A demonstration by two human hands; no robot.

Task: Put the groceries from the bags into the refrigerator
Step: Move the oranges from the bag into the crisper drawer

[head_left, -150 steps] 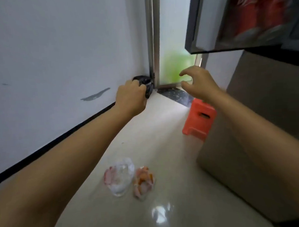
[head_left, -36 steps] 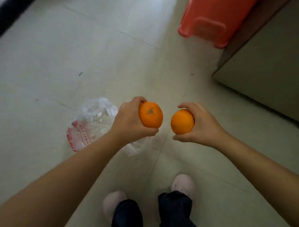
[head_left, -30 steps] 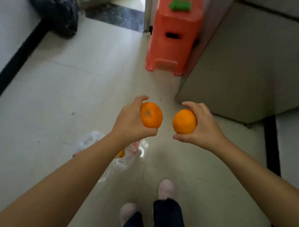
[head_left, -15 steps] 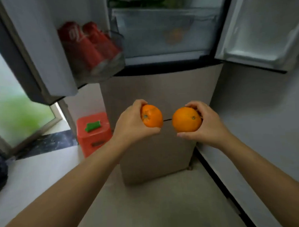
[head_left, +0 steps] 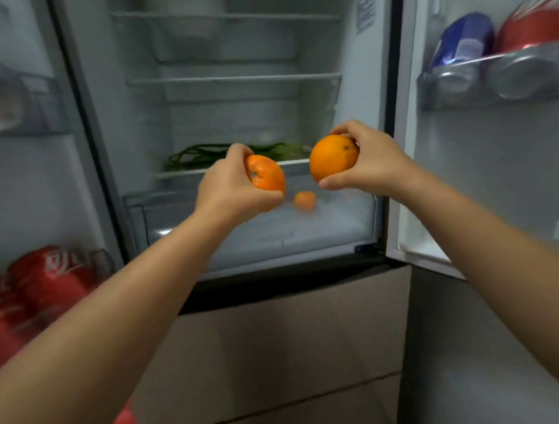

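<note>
I face the open refrigerator (head_left: 145,99), its two doors swung wide to either side of me. Its white wire-edged shelves (head_left: 234,82) run across the upper compartment, and the clear crisper drawer (head_left: 336,222) sits at the bottom. The left door (head_left: 30,178) carries red cans (head_left: 47,279) low in its rack; the right door (head_left: 494,176) carries a blue can (head_left: 460,43) beside a red can (head_left: 533,31) in its upper rack. Below the compartment I see the beige lower front (head_left: 290,346) of the fridge.

Both my forearms reach forward, level with the lowest shelf. A bunch of green stalks (head_left: 199,156) lies on that shelf, behind my hands.

My left hand (head_left: 229,188) curls its fingers and thumb round the left orange (head_left: 265,177), stem end turned toward me. My right hand (head_left: 375,158) grips the right orange (head_left: 333,156) the same way, fingers over the top and thumb underneath. The two fruits are held near each other but apart, in front of the shelf edge and above the drawer.

Inside the drawer, between and below my hands, a small orange fruit (head_left: 305,200) shows blurred through the clear front.
</note>
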